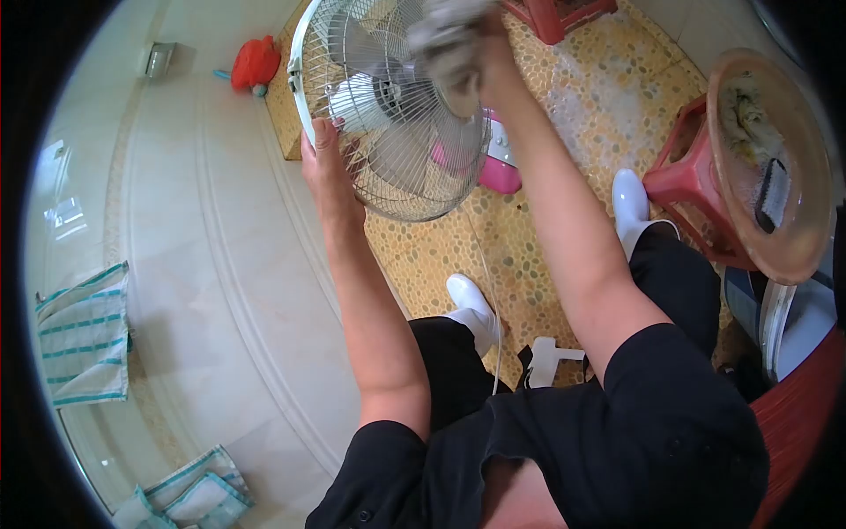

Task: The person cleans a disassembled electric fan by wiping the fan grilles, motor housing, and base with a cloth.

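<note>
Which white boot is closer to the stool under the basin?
The right boot, beside that stool; the left boot stands well away from it, nearer the wall.

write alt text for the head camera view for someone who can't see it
A person's left hand grips a fan by its rim while the right hand holds a blurred grey cloth over its wire grille. White boots show on the pebbled floor; at right, a basin with a brush sits on a red stool.
</note>
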`<state>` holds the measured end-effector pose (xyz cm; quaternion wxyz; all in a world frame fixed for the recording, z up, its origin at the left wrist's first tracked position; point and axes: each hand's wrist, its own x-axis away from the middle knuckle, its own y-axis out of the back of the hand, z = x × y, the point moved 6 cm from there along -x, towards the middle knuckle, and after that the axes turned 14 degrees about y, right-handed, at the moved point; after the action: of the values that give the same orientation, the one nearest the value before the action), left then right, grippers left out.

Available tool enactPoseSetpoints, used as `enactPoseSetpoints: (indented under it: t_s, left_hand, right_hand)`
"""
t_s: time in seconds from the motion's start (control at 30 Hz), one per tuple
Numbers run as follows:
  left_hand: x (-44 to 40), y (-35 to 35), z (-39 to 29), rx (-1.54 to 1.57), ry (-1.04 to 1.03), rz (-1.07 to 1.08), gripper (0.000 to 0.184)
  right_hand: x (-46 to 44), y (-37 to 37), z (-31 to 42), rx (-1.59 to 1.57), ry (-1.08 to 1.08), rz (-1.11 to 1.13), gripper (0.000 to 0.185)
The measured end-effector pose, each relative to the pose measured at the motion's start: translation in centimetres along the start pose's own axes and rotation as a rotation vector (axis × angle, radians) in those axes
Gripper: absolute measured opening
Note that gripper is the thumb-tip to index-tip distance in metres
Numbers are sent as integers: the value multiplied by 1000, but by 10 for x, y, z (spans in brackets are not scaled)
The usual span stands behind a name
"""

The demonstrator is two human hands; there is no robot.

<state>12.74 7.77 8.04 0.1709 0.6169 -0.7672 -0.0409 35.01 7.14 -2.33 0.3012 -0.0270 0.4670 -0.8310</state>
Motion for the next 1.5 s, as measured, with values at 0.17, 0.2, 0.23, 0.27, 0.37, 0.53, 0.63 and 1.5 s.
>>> enactPoseSetpoints:
  t_s: [0.17, 0.2, 0.23, 0.27, 0.37, 0.53, 0.63, 1.5]
  left_hand:
    - [-3, 8, 8, 82, -9, -34, 71]
    - [-3, 13, 10, 76, 4, -45, 71]
    - [-5, 13, 9, 59, -20, -33, 70]
    - [-8, 11, 9, 46, -46, -18, 69]
    - [-7, 6, 6, 43, -48, -32, 67]
    - [-5, 0, 4, -3, 2, -91, 70]
    - [-8, 1, 7, 57, -18, -61, 69]
    - [-4, 12, 14, 21, 21, -42, 90]
  right_hand:
    - [43, -44, 23, 724, 538, 115, 42]
    - [53, -35, 23, 715, 492, 66, 42]
    - [62, -24, 22, 708, 450, 19, 43]
    - [70, -10, 16, 794, 401, -12, 43]
    - [105, 54, -23, 1011, 187, -59, 41]
    - [140, 112, -74, 668, -89, -255, 33]
    - [119, 49, -21, 615, -155, -346, 34]
    - [179, 101, -65, 893, -321, -171, 39]
